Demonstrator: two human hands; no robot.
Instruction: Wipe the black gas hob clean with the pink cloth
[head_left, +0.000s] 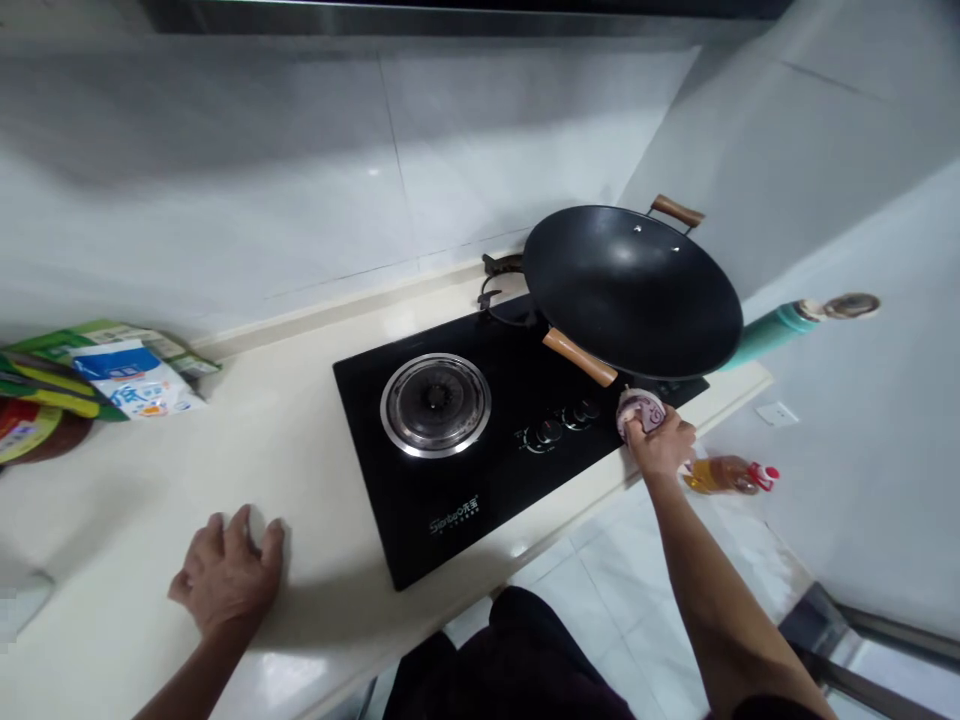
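My right hand is closed on a rounded white-and-purple patterned sponge, pressed to the right front part of the black gas stove. Its underside is hidden. Just above it, a black wok with wooden handles sits tilted over the right burner. The left burner, with its shiny metal ring, is uncovered. Two control knobs lie left of the sponge. My left hand rests on the pale countertop, fingers apart, holding nothing.
Food packets and a red-lidded jar stand at the far left. A pot stand shows behind the wok. A teal cylinder is at the right wall. An oil bottle stands below the counter. A range hood hangs above.
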